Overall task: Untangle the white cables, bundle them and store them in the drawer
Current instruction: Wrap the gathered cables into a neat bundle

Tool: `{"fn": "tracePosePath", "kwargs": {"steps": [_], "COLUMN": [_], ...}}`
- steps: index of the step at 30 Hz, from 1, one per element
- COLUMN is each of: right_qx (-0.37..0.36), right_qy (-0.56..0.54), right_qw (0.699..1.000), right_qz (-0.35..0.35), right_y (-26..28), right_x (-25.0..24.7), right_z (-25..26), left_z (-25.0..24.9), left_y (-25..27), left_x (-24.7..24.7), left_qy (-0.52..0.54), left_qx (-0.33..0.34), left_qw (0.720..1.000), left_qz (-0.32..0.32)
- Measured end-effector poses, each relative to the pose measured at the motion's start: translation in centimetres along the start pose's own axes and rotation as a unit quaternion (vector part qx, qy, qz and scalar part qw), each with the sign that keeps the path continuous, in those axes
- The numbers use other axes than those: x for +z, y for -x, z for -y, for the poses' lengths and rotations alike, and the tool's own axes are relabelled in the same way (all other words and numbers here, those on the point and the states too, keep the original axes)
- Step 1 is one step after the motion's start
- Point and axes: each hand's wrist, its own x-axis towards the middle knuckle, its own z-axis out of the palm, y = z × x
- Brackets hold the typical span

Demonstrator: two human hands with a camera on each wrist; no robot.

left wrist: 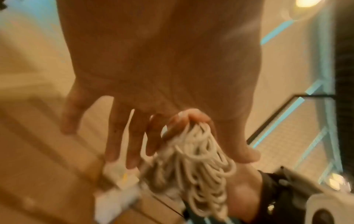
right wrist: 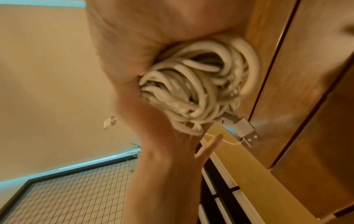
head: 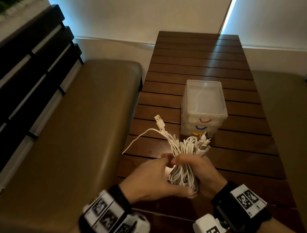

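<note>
A bundle of looped white cables [head: 182,150] is held upright above the near end of the wooden table [head: 227,71]. My right hand [head: 200,167] grips the bundle around its middle; the loops [right wrist: 197,84] fill its palm [right wrist: 153,37]. My left hand [head: 151,178] lies against the bundle's left side with its fingers [left wrist: 132,144] straight and spread and its thumb beside the loops [left wrist: 193,159]. One loose cable end with a USB plug [head: 158,120] sticks out up and left. Other plugs poke from the top right. The small translucent drawer unit [head: 202,105] stands just beyond, all drawers pushed in.
The drawer fronts carry red, blue and yellow handles. A brown cushioned bench [head: 68,131] with a dark slatted back runs along the table's left side. Another cushion [head: 293,106] lies to the right. Bare slats stretch behind the drawer unit to the wall.
</note>
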Motion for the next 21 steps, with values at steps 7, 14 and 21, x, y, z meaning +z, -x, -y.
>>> {"fn": "tracePosePath", "kwargs": {"steps": [7, 14, 21], "right_qx": [0.035, 0.051, 0.027], "right_qy": [0.019, 0.028, -0.067], "right_qw": [0.999, 0.998, 0.997], "right_qz": [0.017, 0.017, 0.003], "right_y": [0.3, 0.5, -0.2], "right_x": [-0.9, -0.9, -2.2], "right_z": [-0.4, -1.1, 0.2], "left_z": [0.4, -1.1, -0.9], "left_y": [2.2, 0.5, 0.1], "left_x": [-2.2, -0.7, 2.5], "left_qy": [0.111, 0.224, 0.4], "left_qx": [0.102, 0.166, 0.092], "left_qw": [0.919, 0.882, 0.843], "left_qz": [-0.364, -0.379, -0.347]}}
